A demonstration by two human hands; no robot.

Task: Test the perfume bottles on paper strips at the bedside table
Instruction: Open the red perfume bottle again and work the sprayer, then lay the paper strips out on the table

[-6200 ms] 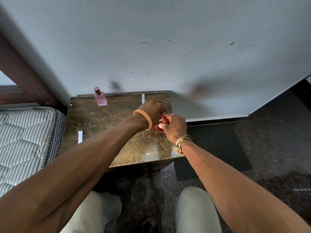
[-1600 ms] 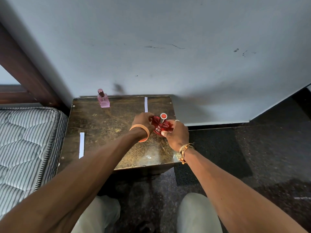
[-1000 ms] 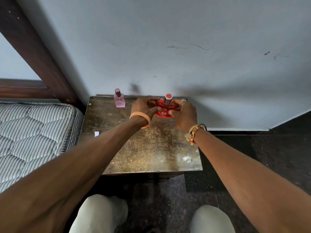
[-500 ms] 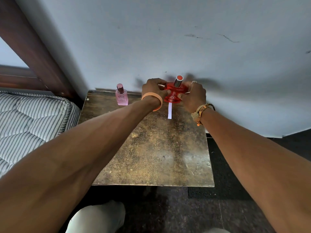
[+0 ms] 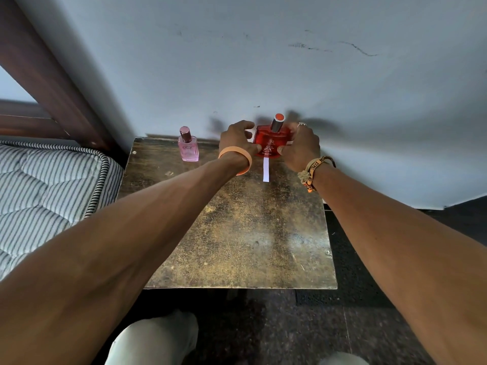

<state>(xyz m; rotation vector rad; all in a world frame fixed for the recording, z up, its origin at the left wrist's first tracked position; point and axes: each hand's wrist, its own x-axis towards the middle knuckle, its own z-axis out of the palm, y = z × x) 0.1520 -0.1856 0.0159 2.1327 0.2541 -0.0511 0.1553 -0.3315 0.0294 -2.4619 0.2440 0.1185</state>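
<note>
At the back of the counter (image 5: 237, 233), close to the wall (image 5: 290, 61), you hold the red perfume bottle (image 5: 271, 143) upright between both hands. Your left hand (image 5: 235, 139) curls around its left side, thumb pressed to the lower front corner. Your right hand (image 5: 300, 147) grips the right side the same way, thumb on the lower front and fingers wrapped behind. The bottle's silver neck and orange-red cap (image 5: 277, 122) stand above your fingers. Whether its base touches the counter cannot be told, because your hands cover the lower edges.

A white paper strip (image 5: 266, 169) lies flat on the counter, pointing toward you. Its far end runs under the bottle, and its near end lies between your wrists.

To the left, well apart from your hands, a pink perfume bottle (image 5: 188, 147) stands upright at the back edge with its cap on.

You wear an orange wristband (image 5: 238, 156) on the left wrist, a woven bracelet (image 5: 313, 169) on the right, and a ring (image 5: 301, 124) on a right finger.

A striped mattress (image 5: 39, 185) sits against the counter's left side, with a dark wooden bed frame (image 5: 52, 83) behind it. Dark floor (image 5: 263, 325) and a black mat (image 5: 350, 272) lie below, and your pale trouser knees (image 5: 155, 341) show at the bottom.
</note>
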